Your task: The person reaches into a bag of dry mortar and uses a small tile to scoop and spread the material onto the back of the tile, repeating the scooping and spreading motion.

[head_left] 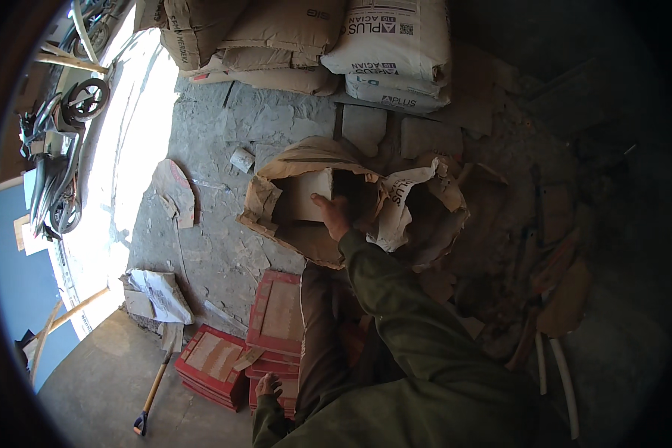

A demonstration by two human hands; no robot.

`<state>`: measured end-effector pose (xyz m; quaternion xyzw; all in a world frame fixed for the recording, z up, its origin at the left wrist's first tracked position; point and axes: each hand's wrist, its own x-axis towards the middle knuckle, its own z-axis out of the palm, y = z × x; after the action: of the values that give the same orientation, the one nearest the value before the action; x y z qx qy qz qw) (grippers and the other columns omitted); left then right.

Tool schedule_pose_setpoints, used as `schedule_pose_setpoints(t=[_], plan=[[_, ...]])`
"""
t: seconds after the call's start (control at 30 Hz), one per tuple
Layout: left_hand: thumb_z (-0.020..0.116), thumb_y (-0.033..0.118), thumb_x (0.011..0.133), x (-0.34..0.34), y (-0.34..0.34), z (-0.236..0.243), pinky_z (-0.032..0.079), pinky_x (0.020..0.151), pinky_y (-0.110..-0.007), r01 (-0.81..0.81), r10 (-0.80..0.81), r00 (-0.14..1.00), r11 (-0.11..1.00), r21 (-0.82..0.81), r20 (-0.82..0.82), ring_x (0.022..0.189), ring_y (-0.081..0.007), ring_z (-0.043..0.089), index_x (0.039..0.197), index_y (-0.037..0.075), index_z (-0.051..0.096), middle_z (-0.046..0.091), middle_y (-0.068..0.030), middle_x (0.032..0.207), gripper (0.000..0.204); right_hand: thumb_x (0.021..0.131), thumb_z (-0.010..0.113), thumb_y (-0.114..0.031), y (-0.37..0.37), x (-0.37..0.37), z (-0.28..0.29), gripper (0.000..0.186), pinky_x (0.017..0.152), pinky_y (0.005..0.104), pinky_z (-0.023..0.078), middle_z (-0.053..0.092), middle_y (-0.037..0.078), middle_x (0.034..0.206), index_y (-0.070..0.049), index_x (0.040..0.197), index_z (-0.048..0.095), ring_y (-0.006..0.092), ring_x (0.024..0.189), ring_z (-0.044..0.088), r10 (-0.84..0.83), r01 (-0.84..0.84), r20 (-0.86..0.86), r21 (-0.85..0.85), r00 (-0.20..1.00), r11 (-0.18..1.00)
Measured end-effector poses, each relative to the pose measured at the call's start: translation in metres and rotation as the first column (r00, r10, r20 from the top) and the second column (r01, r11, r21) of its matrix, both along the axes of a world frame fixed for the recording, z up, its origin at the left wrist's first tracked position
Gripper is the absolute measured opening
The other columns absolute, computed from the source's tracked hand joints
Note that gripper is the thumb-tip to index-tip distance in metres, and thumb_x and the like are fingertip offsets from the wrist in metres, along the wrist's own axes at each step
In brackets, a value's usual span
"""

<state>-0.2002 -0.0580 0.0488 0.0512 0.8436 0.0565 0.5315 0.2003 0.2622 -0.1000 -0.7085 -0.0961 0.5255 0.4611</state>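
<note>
My right hand (334,215) reaches into an open brown paper sack (312,153), its thumb over the edge of a pale flat rectangular piece (306,196), tile-like. The fingers behind that piece are hidden. Beside this sack, on its right, stands a second torn-open paper sack (396,213) with a white outer side; its dark inside cannot be made out. Down by my left leg, my left hand (269,386) hangs over stacked red-and-brown flat boxes (276,313), its fingers loosely bent and nothing visible in them.
Full sacks, brown (276,33) and white (396,41), are piled along the far side. Another stack of red flat boxes (210,362) and a wooden-handled shovel (153,392) lie at left. A motorbike (60,157) stands outside on the bright ground. Dim clutter fills the right.
</note>
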Motion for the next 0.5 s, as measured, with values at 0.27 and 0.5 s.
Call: schedule_pose_setpoints(t=[0.27,0.5], plan=[[0.055,0.041,0.085,0.003,0.008,0.004,0.047,0.061,-0.035,0.022,-0.022,1.0,1.0,-0.011,-0.006,0.077,-0.0183,0.06,0.107,0.01,0.058,0.062,-0.0065,0.098,0.039,0.073,0.068,-0.02,0.014,0.035,0.0,0.026,0.07,0.0288,0.042,0.063,0.004,0.082,0.001,0.087,0.066,0.0124,0.075,0.056,0.042,0.079,-0.41,0.273,0.911,0.959],[0.056,0.04,0.085,-0.001,0.011,0.011,0.047,0.059,-0.033,0.025,-0.025,0.999,1.0,0.011,-0.027,0.075,-0.0182,0.06,0.107,0.009,0.058,0.062,-0.0067,0.098,0.039,0.075,0.069,-0.016,-0.02,0.054,0.01,0.039,0.081,0.0324,0.044,0.061,0.009,0.103,0.002,0.108,0.058,0.018,0.093,0.058,0.034,0.115,-0.515,0.256,0.857,0.96]])
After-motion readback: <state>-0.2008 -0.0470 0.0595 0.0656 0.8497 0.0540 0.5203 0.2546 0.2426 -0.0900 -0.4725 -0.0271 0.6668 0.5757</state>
